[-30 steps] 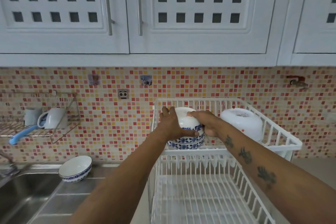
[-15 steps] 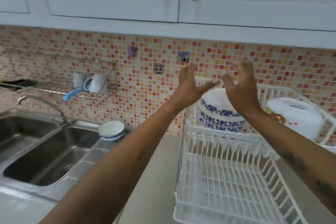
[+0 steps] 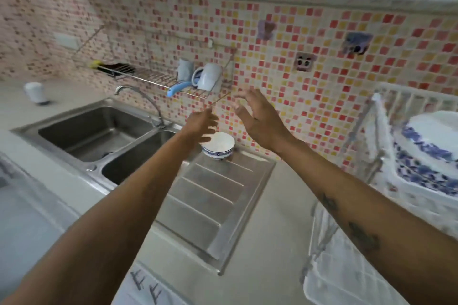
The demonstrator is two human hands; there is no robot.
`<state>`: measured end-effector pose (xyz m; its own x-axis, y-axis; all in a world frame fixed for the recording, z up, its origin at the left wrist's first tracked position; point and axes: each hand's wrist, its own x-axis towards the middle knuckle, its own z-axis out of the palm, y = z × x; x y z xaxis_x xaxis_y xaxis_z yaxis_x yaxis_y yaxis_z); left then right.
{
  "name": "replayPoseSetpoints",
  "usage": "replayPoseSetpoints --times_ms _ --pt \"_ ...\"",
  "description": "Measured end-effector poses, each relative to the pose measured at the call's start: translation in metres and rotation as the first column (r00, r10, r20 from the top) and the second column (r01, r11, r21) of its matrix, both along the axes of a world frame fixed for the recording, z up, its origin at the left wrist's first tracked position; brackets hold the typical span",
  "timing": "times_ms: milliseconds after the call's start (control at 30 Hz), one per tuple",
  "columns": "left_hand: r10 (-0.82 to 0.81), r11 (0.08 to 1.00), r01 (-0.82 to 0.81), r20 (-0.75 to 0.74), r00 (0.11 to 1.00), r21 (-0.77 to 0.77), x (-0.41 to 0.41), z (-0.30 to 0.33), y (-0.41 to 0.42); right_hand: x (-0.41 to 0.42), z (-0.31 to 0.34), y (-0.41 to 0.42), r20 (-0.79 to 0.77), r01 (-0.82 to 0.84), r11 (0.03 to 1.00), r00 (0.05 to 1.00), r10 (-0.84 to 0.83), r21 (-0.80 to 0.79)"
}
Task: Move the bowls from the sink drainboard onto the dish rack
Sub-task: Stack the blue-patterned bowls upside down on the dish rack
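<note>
One white bowl with a blue patterned band [image 3: 220, 147] stands upright at the far end of the steel drainboard [image 3: 210, 203], close to the tiled wall. My left hand [image 3: 202, 125] hovers just above its left rim, fingers apart and holding nothing. My right hand [image 3: 260, 116] is open in the air to the right of the bowl, also holding nothing. At the right edge, a stack of blue-and-white bowls [image 3: 428, 153] lies upside down in the upper tier of the white dish rack [image 3: 379, 131].
A double steel sink [image 3: 99, 136] with a curved tap [image 3: 146, 99] lies left of the drainboard. A wire wall shelf [image 3: 158, 79] above it carries mugs and a blue-handled utensil. A small white container [image 3: 36, 93] stands at the far left of the counter.
Both hands let go of the bowl stack in the rack and swung left toward the bowl on the drainboard. The view turned left and down with them.
</note>
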<state>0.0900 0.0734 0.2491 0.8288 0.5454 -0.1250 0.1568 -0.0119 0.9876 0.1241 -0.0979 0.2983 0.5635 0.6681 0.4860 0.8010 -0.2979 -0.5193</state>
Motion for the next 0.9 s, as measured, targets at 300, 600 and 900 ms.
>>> replayPoseSetpoints --times_ms 300,600,900 --pt "0.177 0.976 -0.198 -0.199 0.964 -0.091 0.018 -0.105 0.122 0.088 -0.112 0.089 -0.553 0.25 0.952 0.775 -0.307 -0.179" --pt "0.16 0.982 -0.175 -0.185 0.97 -0.072 0.086 -0.183 0.174 0.174 -0.212 0.147 -0.707 0.386 0.88 0.539 -0.458 -0.276" --pt "0.291 0.892 -0.311 -0.108 0.951 -0.328 0.18 -0.225 0.164 0.242 -0.276 0.183 -0.826 0.484 0.867 0.437 -0.355 -0.117"
